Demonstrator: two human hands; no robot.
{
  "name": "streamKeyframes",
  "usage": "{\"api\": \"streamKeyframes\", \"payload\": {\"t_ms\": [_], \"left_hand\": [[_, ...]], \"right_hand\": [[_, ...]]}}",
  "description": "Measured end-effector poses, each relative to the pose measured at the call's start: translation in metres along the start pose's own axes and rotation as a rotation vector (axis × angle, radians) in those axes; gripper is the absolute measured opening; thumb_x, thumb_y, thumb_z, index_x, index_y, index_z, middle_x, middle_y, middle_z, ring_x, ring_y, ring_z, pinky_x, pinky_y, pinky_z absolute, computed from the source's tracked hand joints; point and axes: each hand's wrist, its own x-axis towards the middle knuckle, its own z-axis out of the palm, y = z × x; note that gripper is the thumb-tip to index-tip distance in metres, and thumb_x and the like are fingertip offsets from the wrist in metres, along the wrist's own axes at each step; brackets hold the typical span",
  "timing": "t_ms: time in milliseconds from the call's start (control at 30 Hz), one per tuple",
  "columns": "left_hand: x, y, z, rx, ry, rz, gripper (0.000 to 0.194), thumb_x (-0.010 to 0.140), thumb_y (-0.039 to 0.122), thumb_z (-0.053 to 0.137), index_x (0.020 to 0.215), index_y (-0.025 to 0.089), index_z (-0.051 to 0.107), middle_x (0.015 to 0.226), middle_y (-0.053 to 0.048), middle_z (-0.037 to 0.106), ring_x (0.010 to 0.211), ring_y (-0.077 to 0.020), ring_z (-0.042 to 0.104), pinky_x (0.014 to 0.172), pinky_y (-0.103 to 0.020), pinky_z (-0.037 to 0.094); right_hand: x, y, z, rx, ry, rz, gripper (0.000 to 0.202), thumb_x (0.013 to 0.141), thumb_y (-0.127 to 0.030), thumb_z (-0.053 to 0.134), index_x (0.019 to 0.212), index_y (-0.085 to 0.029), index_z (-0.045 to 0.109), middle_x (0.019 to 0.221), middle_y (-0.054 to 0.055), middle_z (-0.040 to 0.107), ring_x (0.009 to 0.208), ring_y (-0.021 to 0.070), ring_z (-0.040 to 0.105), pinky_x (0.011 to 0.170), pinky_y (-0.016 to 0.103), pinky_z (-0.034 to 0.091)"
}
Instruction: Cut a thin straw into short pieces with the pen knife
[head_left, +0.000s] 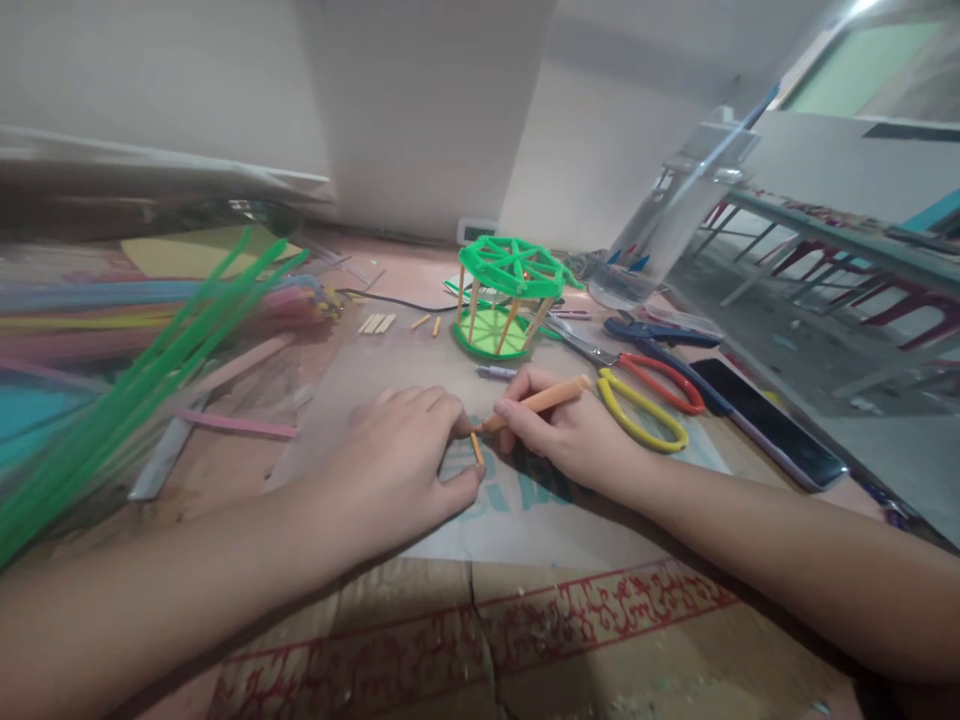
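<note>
My left hand (409,445) rests on a whitish translucent sheet (442,535), its thumb and forefinger pinching a short orange stick (478,450). In my right hand (551,420) is an orange marker pen (555,396), held like a writing tool. The pen's tip is at the far end of the stick; whether it touches cannot be made out. Beyond the hands stands a green round frame (514,270) with orange upright sticks and a yellow-green base. Several pale sticks (376,324) and two orange sticks (425,322) lie to its left. A purple-grey pen (495,372) lies just behind my right hand.
Scissors (645,395) with red and yellow handles, blue-handled pliers (667,345) and a phone (769,420) lie on the right. Green pipe cleaners (150,400) and bundles of coloured ones (247,310) fill the left. A transparent container (660,220) stands at the back right.
</note>
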Motion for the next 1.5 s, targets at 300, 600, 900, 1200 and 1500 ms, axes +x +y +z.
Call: {"api": "streamKeyframes", "payload": {"t_ms": [300,600,900,1200,1500], "left_hand": [[-0.0010,-0.0020,0.0001,0.023,0.001,0.047,0.017,0.087,0.036,0.061,0.094,0.021,0.063,0.096,-0.007,0.070,0.096,-0.0321,0.065,0.090,-0.050,0.047],[-0.0021,-0.0001,-0.0038,0.106,-0.011,0.081,0.019,0.089,0.037,0.060,0.094,0.019,0.062,0.094,-0.009,0.068,0.093,-0.0327,0.064,0.086,-0.050,0.047],[-0.0033,-0.0016,-0.0024,0.073,0.021,0.067,0.020,0.088,0.037,0.060,0.097,0.019,0.064,0.096,-0.008,0.070,0.096,-0.0324,0.065,0.088,-0.049,0.047],[-0.0022,0.0039,-0.0080,0.101,-0.023,0.012,0.016,0.084,0.036,0.059,0.090,0.021,0.062,0.090,-0.008,0.068,0.092,-0.0323,0.064,0.085,-0.048,0.048],[-0.0026,-0.0001,-0.0080,0.133,0.000,0.076,0.015,0.084,0.035,0.057,0.089,0.021,0.060,0.089,-0.008,0.067,0.089,-0.0312,0.064,0.083,-0.048,0.048]], "right_hand": [[0.0002,0.0013,-0.0004,0.076,-0.050,0.014,0.028,0.094,-0.039,0.072,0.079,-0.024,0.053,0.061,-0.002,0.068,0.058,0.0152,0.065,0.058,0.026,0.049],[0.0015,0.0027,-0.0003,0.025,-0.020,-0.027,0.025,0.097,-0.038,0.068,0.081,-0.024,0.054,0.063,-0.001,0.069,0.059,0.0156,0.066,0.061,0.028,0.051],[0.0001,0.0018,-0.0008,0.047,-0.050,-0.009,0.028,0.096,-0.040,0.070,0.081,-0.023,0.055,0.062,-0.001,0.069,0.057,0.0149,0.063,0.060,0.027,0.050],[-0.0015,0.0004,-0.0003,0.017,0.018,-0.048,0.025,0.098,-0.037,0.066,0.082,-0.023,0.054,0.063,-0.001,0.070,0.059,0.0148,0.067,0.059,0.027,0.050],[0.0002,0.0024,0.0000,0.029,-0.029,-0.033,0.026,0.096,-0.040,0.073,0.084,-0.023,0.058,0.067,-0.001,0.072,0.065,0.0167,0.069,0.065,0.029,0.053]]}}
